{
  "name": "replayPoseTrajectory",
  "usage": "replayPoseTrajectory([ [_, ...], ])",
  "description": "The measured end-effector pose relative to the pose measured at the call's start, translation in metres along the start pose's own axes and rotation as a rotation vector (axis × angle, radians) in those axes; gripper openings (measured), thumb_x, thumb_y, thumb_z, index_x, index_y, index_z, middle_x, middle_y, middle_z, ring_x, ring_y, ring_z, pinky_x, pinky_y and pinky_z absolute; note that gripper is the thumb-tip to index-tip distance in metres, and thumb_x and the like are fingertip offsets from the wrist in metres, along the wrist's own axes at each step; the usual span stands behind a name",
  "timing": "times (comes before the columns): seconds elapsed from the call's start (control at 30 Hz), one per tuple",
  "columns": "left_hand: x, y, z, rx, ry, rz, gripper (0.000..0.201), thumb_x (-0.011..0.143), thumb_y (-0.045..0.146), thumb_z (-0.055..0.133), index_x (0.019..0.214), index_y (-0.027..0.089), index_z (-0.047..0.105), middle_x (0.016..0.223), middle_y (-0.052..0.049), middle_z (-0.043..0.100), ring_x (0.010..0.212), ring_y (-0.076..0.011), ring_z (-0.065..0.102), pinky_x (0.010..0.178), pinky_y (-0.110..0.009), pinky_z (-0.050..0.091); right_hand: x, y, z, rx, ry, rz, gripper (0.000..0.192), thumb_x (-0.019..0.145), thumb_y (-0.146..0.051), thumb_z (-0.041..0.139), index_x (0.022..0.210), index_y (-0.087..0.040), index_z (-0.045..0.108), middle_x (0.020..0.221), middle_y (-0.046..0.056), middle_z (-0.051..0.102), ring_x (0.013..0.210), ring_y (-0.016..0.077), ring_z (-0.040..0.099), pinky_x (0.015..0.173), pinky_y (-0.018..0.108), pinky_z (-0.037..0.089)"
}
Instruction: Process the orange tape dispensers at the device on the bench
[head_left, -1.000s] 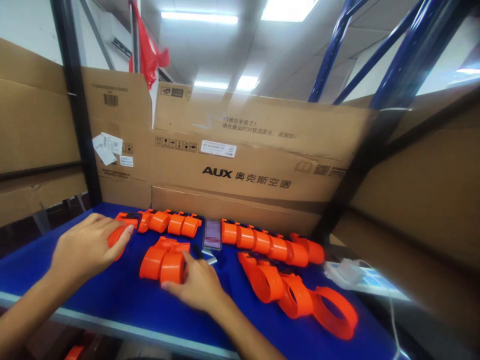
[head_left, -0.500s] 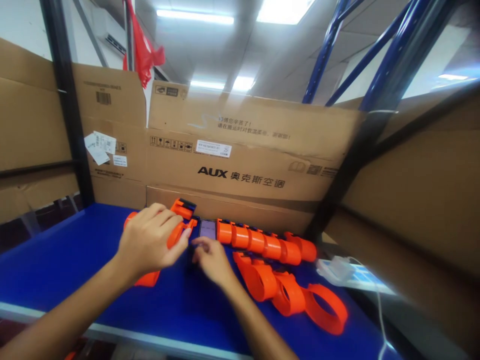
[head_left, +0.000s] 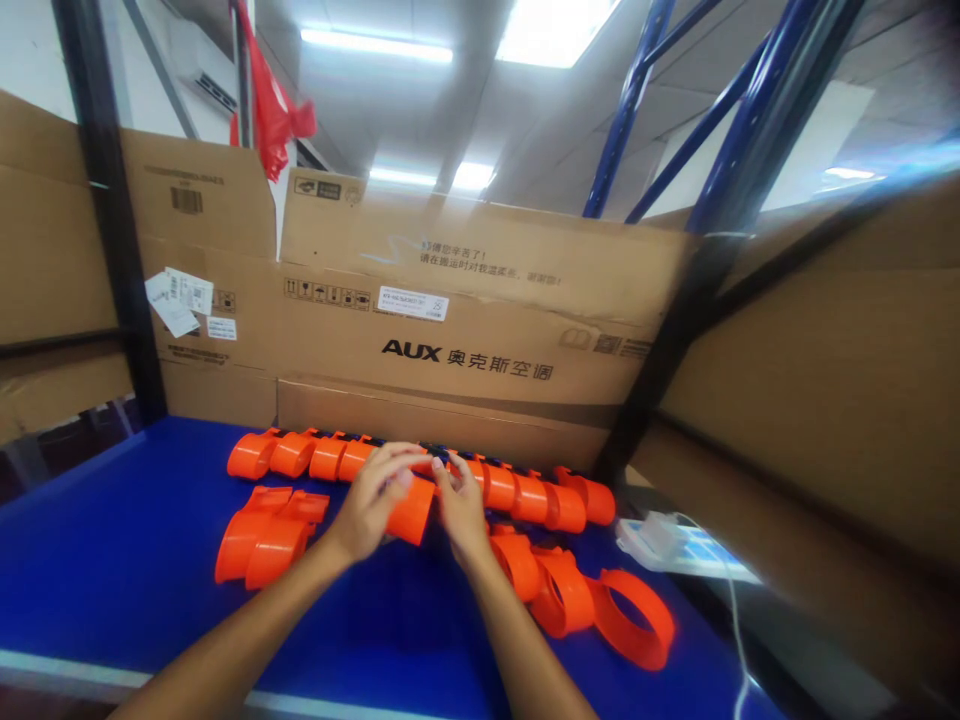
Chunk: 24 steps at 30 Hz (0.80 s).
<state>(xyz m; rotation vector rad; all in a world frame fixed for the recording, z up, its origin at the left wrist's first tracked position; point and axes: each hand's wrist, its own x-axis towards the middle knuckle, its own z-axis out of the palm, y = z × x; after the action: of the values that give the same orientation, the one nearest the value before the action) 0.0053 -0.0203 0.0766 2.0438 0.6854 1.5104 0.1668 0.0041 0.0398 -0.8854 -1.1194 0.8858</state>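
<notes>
Above the middle of the blue table, my left hand (head_left: 375, 505) is closed around an orange plastic tape dispenser (head_left: 411, 512), its ring hanging below the fingers. My right hand (head_left: 460, 503) meets it from the right, thumb and fingers pinched on a small black piece (head_left: 436, 452) at the dispenser's upper end. My fingers partly hide how the two parts fit together. Behind both hands runs a row of similar dispensers with black ends, such as this one (head_left: 328, 459). To the left of my left forearm lie two more dispensers (head_left: 274, 545) side by side.
Several orange rings (head_left: 637, 618) lie at the right of the blue table (head_left: 97, 560). A white power strip (head_left: 679, 545) with a cable sits beyond the right edge. Cardboard (head_left: 480, 320) walls the back, and dark rack posts (head_left: 649, 370) flank it.
My left hand has moved right and lower with the orange dispenser, uncovering others at left. My right hand has risen to meet it with the black piece. The phone-like rectangle is now hidden.
</notes>
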Motion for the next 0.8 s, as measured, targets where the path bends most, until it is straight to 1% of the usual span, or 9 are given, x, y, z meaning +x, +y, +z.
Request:
replayPoseTrajectory([
  [0.03,0.002,-0.008,0.002,-0.132,0.098,-0.083,0.042,0.095,0.046,0.041,0.120,0.026,0.068,0.130,-0.008,0.061,0.121,-0.0294,0.052,0.101,-0.045,0.040,0.001,0.000,-0.002,0.004,-0.002,-0.009,0.058,0.079,-0.050,0.068,0.124,-0.018,0.052,0.100,0.010,0.071,0.093,0.0245,0.068,0.081,0.039,0.054],
  [0.1,0.003,-0.024,0.010,-0.332,0.173,-0.282,0.044,0.090,0.047,0.052,0.126,0.026,0.063,0.133,-0.008,0.059,0.123,-0.0290,0.052,0.101,-0.042,0.040,0.001,0.000,-0.006,0.001,-0.025,-0.019,0.061,0.080,-0.049,0.067,0.129,-0.018,0.050,0.101,0.009,0.071,0.093,0.0243,0.068,0.085,0.040,0.053],
  [0.2,0.001,-0.041,0.024,-0.639,0.065,-0.491,0.052,0.081,0.045,0.066,0.127,0.023,0.062,0.123,-0.010,0.066,0.114,-0.0298,0.060,0.096,-0.041,0.044,-0.003,-0.001,-0.009,-0.041,-0.099,-0.046,0.063,0.081,-0.047,0.067,0.133,-0.018,0.048,0.093,0.005,0.070,0.088,0.0217,0.067,0.087,0.039,0.052],
  [0.27,-0.004,-0.046,0.032,-0.738,0.043,-0.509,0.049,0.077,0.043,0.073,0.120,0.020,0.067,0.118,-0.010,0.069,0.111,-0.0295,0.061,0.097,-0.040,0.044,-0.008,0.000,-0.011,-0.067,-0.146,-0.067,0.061,0.082,-0.046,0.067,0.133,-0.019,0.049,0.089,0.004,0.068,0.086,0.0199,0.066,0.087,0.038,0.051],
  [0.33,-0.009,-0.048,0.036,-0.756,0.083,-0.494,0.044,0.074,0.042,0.076,0.111,0.019,0.070,0.114,-0.009,0.071,0.111,-0.0285,0.062,0.099,-0.038,0.043,-0.015,0.002,-0.012,-0.073,-0.173,-0.070,0.060,0.081,-0.044,0.068,0.131,-0.019,0.050,0.086,0.002,0.067,0.082,0.0184,0.064,0.083,0.035,0.052],
  [0.43,-0.014,-0.049,0.035,-0.714,0.139,-0.498,0.042,0.072,0.046,0.077,0.103,0.018,0.073,0.107,-0.009,0.073,0.107,-0.0282,0.064,0.096,-0.037,0.044,-0.026,0.004,-0.014,-0.048,-0.167,-0.038,0.056,0.077,-0.041,0.072,0.125,-0.020,0.052,0.079,0.000,0.064,0.067,0.0149,0.060,0.063,0.027,0.051],
  [0.5,-0.016,-0.049,0.033,-0.676,0.162,-0.501,0.041,0.072,0.047,0.077,0.100,0.018,0.073,0.104,-0.009,0.074,0.104,-0.0284,0.065,0.094,-0.037,0.046,-0.031,0.005,-0.015,-0.046,-0.144,-0.008,0.046,0.075,-0.041,0.072,0.113,-0.020,0.057,0.075,-0.001,0.061,0.058,0.0125,0.055,0.053,0.024,0.047],
  [0.63,-0.019,-0.048,0.029,-0.592,0.258,-0.454,0.042,0.070,0.043,0.079,0.103,0.018,0.072,0.100,-0.008,0.074,0.103,-0.0276,0.065,0.094,-0.037,0.046,-0.035,0.003,-0.013,-0.124,-0.135,0.048,0.029,0.074,-0.046,0.070,0.079,-0.019,0.060,0.061,-0.003,0.055,0.051,0.0118,0.050,0.048,0.023,0.044],
  [0.8,-0.020,-0.047,0.027,-0.574,0.260,-0.424,0.043,0.070,0.039,0.080,0.106,0.017,0.072,0.099,-0.009,0.074,0.097,-0.0259,0.067,0.092,-0.037,0.047,-0.038,-0.002,-0.011,-0.213,-0.129,0.042,0.027,0.075,-0.046,0.064,0.070,-0.020,0.059,0.056,-0.003,0.054,0.046,0.0125,0.048,0.045,0.024,0.042],
])
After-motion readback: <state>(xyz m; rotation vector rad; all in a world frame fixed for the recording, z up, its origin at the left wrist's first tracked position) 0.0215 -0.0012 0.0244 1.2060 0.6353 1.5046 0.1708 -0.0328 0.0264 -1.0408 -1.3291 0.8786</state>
